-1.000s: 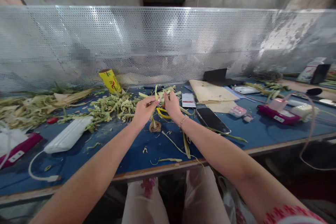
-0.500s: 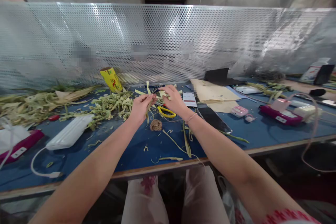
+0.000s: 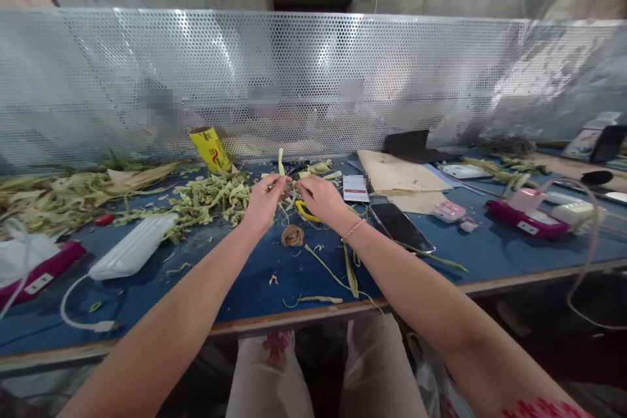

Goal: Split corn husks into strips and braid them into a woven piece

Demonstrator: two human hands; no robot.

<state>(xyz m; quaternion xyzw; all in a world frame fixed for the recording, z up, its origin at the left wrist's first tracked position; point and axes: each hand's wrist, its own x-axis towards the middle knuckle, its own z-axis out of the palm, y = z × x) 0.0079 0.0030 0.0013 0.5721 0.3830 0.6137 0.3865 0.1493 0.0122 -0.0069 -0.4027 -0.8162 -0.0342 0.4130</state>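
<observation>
In the left hand (image 3: 265, 201), a pale strip (image 3: 281, 160), free end standing up above the thumb and fingers, over the middle stretch of the blue worktop (image 3: 247, 297) and nearer its back edge than its front. Left grip closed in a pinch, thumb against fingers. Right hand (image 3: 321, 198) just beside, fingers bent and tips drawn in; cannot tell how tightly, nor with hold of what, for the smallness of the fine stuff between the hands. Best to pinch close to the spot being worked, leaving only a short span between the two sets of fingertips. Use light pressure, probably enough for so thin a piece and less apt to crease or split it. Steady the left and make the small movements with the right fingertips. Turn the upright end clear of the right knuckles to avoid snagging. Watch for the yellow loop (image 3: 307, 211), partly hidden by the right hand, and for the brown coil (image 3: 292, 236), lying between the hands and the front edge; safer to work above both without brushing either. Mind also the curled heap (image 3: 215, 199) off towards the left end, loose and probably easy to drag along.
</observation>
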